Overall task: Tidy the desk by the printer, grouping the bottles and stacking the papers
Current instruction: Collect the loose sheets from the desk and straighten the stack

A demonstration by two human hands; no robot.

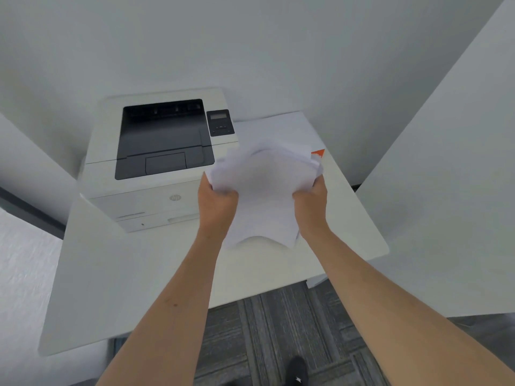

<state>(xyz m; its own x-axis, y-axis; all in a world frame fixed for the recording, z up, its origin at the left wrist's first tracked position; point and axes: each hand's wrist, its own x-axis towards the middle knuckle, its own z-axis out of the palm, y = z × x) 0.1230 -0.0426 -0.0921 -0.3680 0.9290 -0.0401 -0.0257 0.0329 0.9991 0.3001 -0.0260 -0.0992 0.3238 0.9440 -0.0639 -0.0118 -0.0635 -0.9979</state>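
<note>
**Nearly stacked: papers in hand, no bottles in view**

Both hands, left and right, clasp a ragged bundle of papers above the desk, right of the printer. Squaring and setting down seem left. An orange scrap peeks out behind.

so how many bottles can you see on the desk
0. The desk shows only the printer and the papers held in both hands; the papers might hide something behind them.
</note>
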